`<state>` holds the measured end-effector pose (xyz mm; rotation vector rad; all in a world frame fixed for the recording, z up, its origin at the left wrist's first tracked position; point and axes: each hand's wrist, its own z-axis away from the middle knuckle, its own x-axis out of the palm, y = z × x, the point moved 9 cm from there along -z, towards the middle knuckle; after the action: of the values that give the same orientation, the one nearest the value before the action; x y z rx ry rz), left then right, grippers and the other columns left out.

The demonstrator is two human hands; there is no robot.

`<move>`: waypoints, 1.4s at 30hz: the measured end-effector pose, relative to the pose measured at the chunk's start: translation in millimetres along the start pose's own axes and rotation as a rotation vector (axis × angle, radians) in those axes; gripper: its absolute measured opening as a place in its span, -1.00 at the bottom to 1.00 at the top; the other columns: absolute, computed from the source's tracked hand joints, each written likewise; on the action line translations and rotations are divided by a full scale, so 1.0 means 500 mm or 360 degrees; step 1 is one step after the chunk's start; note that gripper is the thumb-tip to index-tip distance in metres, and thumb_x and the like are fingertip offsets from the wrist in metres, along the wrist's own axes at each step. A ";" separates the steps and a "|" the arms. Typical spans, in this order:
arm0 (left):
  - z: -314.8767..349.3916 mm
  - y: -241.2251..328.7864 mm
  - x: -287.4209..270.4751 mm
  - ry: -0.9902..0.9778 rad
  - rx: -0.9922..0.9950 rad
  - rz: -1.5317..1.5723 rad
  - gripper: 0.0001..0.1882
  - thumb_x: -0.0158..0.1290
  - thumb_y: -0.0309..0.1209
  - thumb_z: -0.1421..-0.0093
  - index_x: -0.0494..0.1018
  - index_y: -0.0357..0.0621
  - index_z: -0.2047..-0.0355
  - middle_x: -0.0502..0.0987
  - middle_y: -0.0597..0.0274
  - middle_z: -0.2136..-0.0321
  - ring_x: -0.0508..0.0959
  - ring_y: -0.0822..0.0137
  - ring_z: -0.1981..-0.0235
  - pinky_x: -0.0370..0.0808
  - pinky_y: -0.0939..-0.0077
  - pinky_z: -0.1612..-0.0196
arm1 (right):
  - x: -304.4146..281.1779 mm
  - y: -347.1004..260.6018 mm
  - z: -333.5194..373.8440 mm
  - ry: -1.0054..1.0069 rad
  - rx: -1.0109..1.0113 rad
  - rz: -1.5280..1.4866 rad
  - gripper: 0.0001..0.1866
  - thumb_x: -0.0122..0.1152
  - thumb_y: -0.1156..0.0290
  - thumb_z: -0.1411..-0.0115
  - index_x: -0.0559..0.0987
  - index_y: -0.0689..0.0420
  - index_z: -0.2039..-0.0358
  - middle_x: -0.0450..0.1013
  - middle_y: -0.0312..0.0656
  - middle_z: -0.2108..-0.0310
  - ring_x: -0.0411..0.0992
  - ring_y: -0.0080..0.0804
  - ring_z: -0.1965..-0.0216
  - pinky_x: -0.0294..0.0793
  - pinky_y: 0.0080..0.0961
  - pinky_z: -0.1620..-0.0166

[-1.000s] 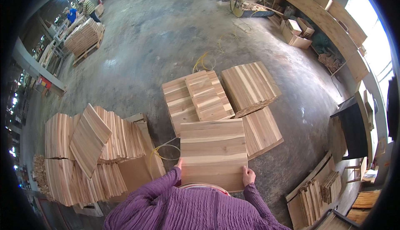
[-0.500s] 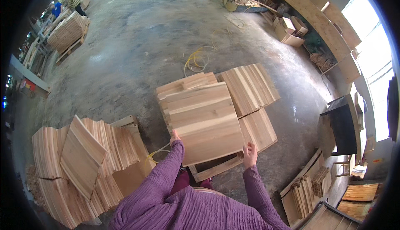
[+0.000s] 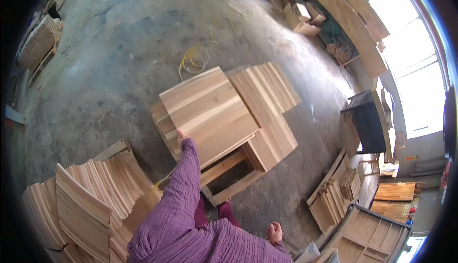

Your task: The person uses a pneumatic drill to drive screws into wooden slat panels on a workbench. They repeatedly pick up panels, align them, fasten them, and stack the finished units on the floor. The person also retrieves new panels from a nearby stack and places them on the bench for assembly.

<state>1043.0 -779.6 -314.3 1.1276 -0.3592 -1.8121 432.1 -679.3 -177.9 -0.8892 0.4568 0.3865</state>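
Note:
A wide glued-wood panel (image 3: 210, 110) with light and dark stripes lies flat on top of a stack of similar panels. My left hand (image 3: 181, 136) holds its left edge, thumb on the top face and the other fingers mostly hidden. My right hand (image 3: 274, 233) is apart from the stack, low beside my body, fingers curled and nothing visible in them. Right of the panel are more stacked wood panels (image 3: 272, 139). Beneath the near side, the slatted wooden pallet (image 3: 238, 186) shows.
At the left stands another pile of wood panels (image 3: 105, 182), one lying askew on top. A yellow hose (image 3: 191, 58) coils on the concrete floor beyond the stack. Small wood pieces (image 3: 334, 201) and a dark cabinet (image 3: 369, 120) stand to the right.
The top panel has slid away from me on the stack, uncovering pallet slats. My right hand has left the panel's near right corner and dropped back towards my body. The view has turned right.

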 end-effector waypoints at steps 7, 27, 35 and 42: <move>-0.005 -0.027 0.016 -0.0178 -0.0152 0.0085 -0.16 -0.35 0.31 -0.05 0.47 -0.32 0.27 0.54 -0.03 0.40 0.51 0.01 0.31 0.42 0.25 0.30 | 0.102 -0.106 -0.025 -0.0206 -0.0090 -0.0033 -0.75 -0.06 0.32 -0.18 0.37 0.13 0.15 0.41 -0.26 0.52 0.38 -0.59 0.55 0.36 -0.63 0.51; 0.033 -0.041 0.010 -0.0297 -0.0079 0.0313 -0.31 -0.31 0.08 -0.19 0.36 -0.43 0.16 0.46 -0.18 0.25 0.45 -0.01 0.16 0.40 0.27 0.15 | 0.118 -0.023 0.018 -0.0262 0.0109 0.0126 -0.70 -0.06 0.26 -0.18 0.38 0.18 0.15 0.43 -0.21 0.54 0.40 -0.51 0.59 0.38 -0.59 0.53; 0.041 -0.044 0.029 -0.0281 -0.0002 0.0483 -0.29 -0.29 0.12 -0.16 0.36 -0.39 0.12 0.45 -0.09 0.18 0.45 0.06 0.15 0.39 0.36 0.13 | 0.130 -0.017 0.038 -0.0313 0.0099 0.0073 -0.67 -0.08 0.22 -0.19 0.39 0.19 0.16 0.44 -0.22 0.53 0.41 -0.52 0.58 0.39 -0.59 0.50; 0.031 -0.036 0.028 -0.0471 -0.0052 0.0566 -0.29 -0.22 0.09 -0.15 0.25 -0.42 0.04 0.38 -0.15 0.11 0.38 0.02 0.06 0.32 0.40 0.02 | 0.125 -0.005 0.050 -0.0376 0.0181 0.0149 -0.66 -0.07 0.21 -0.18 0.41 0.22 0.18 0.44 -0.22 0.51 0.42 -0.50 0.57 0.40 -0.58 0.49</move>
<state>1018.3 -785.2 -325.5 0.7173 -0.6577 -1.6566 491.2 -652.3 -195.5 -0.7031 0.2998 0.5392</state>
